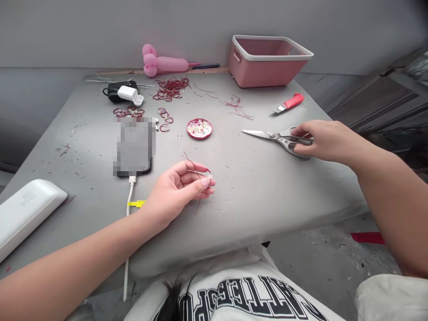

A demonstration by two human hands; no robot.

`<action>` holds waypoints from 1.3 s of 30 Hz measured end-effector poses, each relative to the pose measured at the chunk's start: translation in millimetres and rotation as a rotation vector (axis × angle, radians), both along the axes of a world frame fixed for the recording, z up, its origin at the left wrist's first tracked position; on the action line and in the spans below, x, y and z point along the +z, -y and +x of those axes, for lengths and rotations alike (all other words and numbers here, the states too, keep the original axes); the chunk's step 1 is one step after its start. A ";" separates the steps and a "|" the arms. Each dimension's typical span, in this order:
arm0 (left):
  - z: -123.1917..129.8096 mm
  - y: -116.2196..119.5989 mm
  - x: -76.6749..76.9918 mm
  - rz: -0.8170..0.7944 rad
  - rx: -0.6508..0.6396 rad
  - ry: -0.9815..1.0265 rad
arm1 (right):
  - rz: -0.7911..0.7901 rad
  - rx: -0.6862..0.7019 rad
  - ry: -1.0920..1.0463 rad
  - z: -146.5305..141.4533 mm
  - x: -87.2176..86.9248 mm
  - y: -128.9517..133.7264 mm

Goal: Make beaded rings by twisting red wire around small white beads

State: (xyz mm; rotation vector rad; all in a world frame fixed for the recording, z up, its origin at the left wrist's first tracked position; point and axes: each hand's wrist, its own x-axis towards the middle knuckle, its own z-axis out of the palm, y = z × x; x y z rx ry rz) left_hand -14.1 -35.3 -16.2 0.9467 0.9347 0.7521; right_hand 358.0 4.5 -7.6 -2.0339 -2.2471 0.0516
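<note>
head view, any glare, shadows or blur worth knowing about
Head view: soft pale sheen across the gray tabletop, faint shadow beneath the red-handled utility knife; head view: mosaic blocks cover most of the smartphone; head view: scissors look fairly crisp, upper right corner dark and soft.

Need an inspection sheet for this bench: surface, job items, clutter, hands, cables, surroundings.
Surface: grey table, specks and thread scraps scattered on it.
Job items: red thread and a small white piece, apparently a bead, in the left hand; scissors, blades together; round dish holding pale beads.
Clutter: red cord pile, red-handled cutter, white earbud case, pixelated dark device.
Hands: left hand pinches thread; right hand grips scissors handles.
Cables: white cable at the device's near edge, crossing the table's near edge; far connection not visible.
Surroundings: grey wall behind; pink bin at back right; red object on floor, unidentified.
</note>
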 end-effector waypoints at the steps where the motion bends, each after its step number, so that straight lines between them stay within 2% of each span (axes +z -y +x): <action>1: -0.3 -0.1 -0.7 -0.005 0.011 0.011 | 0.002 -0.018 -0.031 -2.8 1.5 -2.0; 3: -0.6 -0.1 -1.7 -0.006 0.041 0.030 | -0.021 -0.013 -0.117 -13.6 7.0 -5.3; 5: -0.6 0.1 -1.6 0.016 0.076 0.037 | 0.142 -0.045 -0.179 -32.4 14.4 -6.6; 7: -0.2 0.2 -0.1 0.053 0.114 0.030 | 0.228 0.120 -0.257 -57.8 21.6 -5.7; 8: 0.1 0.2 1.2 0.074 0.136 0.020 | 0.239 0.254 -0.282 -71.7 24.5 -4.7; 9: 0.3 0.0 2.6 0.094 0.161 0.007 | 0.204 0.392 -0.272 -85.4 26.6 -3.6; 11: 0.7 -0.5 5.5 0.133 0.219 -0.025 | 0.150 0.517 -0.288 -110.0 27.9 -1.9; 15: 0.5 -1.1 8.9 0.199 0.317 -0.040 | 0.027 0.526 -0.372 -137.5 19.5 0.6; 18: 0.0 -0.4 9.1 0.238 0.309 -0.034 | 0.005 0.538 -0.378 -140.5 9.5 5.9; 24: 0.8 -0.7 10.2 0.313 0.254 -0.085 | 0.069 0.534 -0.294 -135.9 -1.5 17.8; 29: 0.3 -2.4 9.6 0.348 0.222 -0.115 | 0.154 0.539 -0.259 -131.9 -3.0 19.6; 33: 0.0 -3.0 9.3 0.325 0.241 -0.122 | 0.143 0.533 -0.290 -127.6 -2.4 19.6; 39: 0.6 -2.8 11.0 0.366 0.260 -0.153 | 0.105 0.615 -0.237 -123.1 -1.6 18.8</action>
